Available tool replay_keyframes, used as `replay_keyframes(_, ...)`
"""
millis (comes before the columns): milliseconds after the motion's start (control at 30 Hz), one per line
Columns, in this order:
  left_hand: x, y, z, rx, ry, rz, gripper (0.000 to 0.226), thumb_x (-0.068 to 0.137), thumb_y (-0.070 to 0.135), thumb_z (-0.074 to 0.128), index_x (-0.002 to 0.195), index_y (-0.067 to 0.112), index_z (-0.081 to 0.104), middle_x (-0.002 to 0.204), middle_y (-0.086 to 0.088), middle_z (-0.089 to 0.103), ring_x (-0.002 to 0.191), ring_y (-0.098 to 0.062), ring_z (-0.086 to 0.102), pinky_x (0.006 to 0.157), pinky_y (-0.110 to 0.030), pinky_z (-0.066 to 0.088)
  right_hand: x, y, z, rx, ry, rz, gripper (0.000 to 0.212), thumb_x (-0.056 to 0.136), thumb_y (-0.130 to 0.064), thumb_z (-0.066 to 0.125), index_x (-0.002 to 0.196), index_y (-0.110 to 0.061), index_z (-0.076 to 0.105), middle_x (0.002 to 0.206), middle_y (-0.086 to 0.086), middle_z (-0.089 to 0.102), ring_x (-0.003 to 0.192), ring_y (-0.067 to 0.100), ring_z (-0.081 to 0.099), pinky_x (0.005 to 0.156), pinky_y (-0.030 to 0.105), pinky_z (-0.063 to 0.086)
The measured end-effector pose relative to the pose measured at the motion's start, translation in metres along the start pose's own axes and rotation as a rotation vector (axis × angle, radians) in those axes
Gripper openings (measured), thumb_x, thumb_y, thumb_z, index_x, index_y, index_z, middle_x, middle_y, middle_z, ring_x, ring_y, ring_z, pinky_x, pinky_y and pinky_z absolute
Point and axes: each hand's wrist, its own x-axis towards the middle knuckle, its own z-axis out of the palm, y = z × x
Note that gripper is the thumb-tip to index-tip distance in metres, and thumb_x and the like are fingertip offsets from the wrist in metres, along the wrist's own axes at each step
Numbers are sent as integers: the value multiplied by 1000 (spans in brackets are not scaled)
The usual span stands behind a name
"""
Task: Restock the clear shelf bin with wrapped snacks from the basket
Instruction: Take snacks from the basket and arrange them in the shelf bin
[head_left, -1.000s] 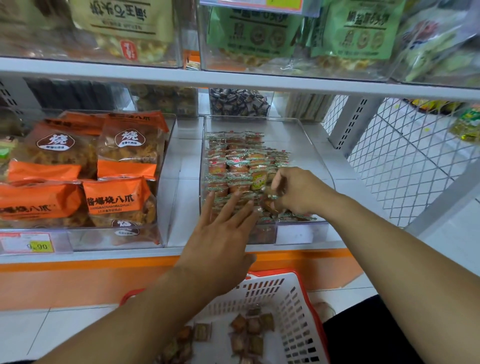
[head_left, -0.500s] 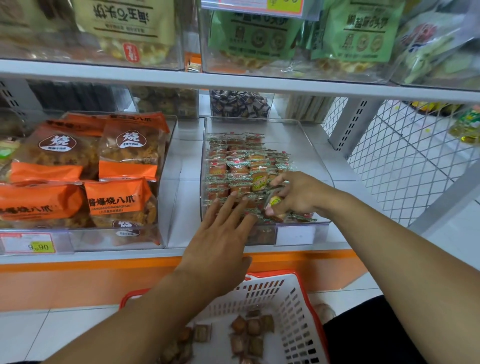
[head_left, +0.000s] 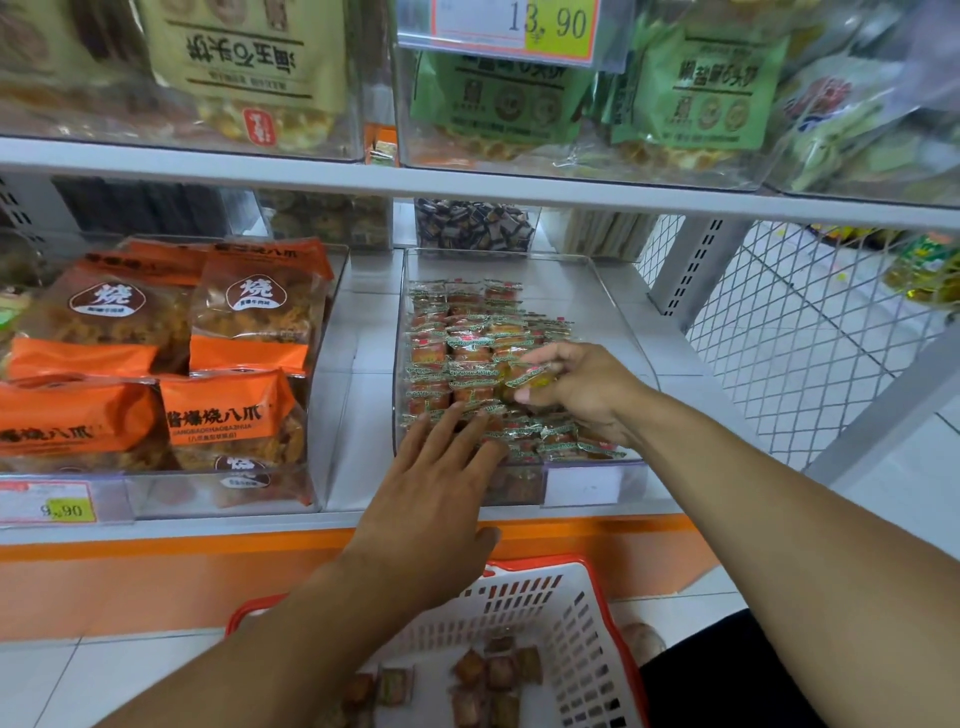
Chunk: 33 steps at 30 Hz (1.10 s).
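The clear shelf bin (head_left: 618, 306) sits on the middle shelf and holds rows of small wrapped snacks (head_left: 457, 343) with red and green wrappers. My right hand (head_left: 582, 389) is inside the bin and pinches one wrapped snack (head_left: 530, 379) between thumb and fingers above the rows. My left hand (head_left: 441, 478) lies flat with straight, spread fingers on the snacks at the bin's front edge. Below, the white basket with a red rim (head_left: 587, 639) holds several more wrapped snacks (head_left: 493, 675).
A second clear bin with orange snack bags (head_left: 208, 415) stands to the left. The upper shelf (head_left: 467, 182) carries bins of green and beige bags. A wire mesh panel (head_left: 805, 338) closes the shelf's right side. Price tags (head_left: 49, 506) hang at the shelf front.
My right hand has lifted a wrapped snack and moved it a little back over the rows. My left hand has stayed flat at the bin's front.
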Motion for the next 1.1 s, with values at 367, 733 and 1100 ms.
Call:
replay_keyframes(367, -1, -3, 4, -16, 11, 13, 76, 87, 50, 56, 151, 34, 18, 168, 4, 3, 152, -15, -19, 115, -36, -23, 5, 8, 3, -76, 69, -15, 52, 74, -10, 86, 119, -10, 59, 106, 15, 68, 99, 32, 68, 98, 48, 52)
replay_keyframes(733, 0, -3, -3, -77, 82, 36, 67, 91, 48, 55, 150, 33, 28, 168, 6, 8, 154, -14, -15, 121, -36, -14, 9, 17, 6, -162, 59, -69, 58, 66, -7, 90, 105, -24, 51, 80, -2, 69, 80, 18, 68, 83, 40, 55)
replay_keyframes(1100, -14, 10, -13, -247, 313, 104, 21, 88, 23, 69, 108, 22, 67, 114, 9, 64, 116, -14, 52, 97, -33, 45, -6, 4, -6, -295, 133, -157, 56, 74, -12, 85, 116, -28, 52, 95, -5, 60, 84, 12, 63, 68, 26, 51)
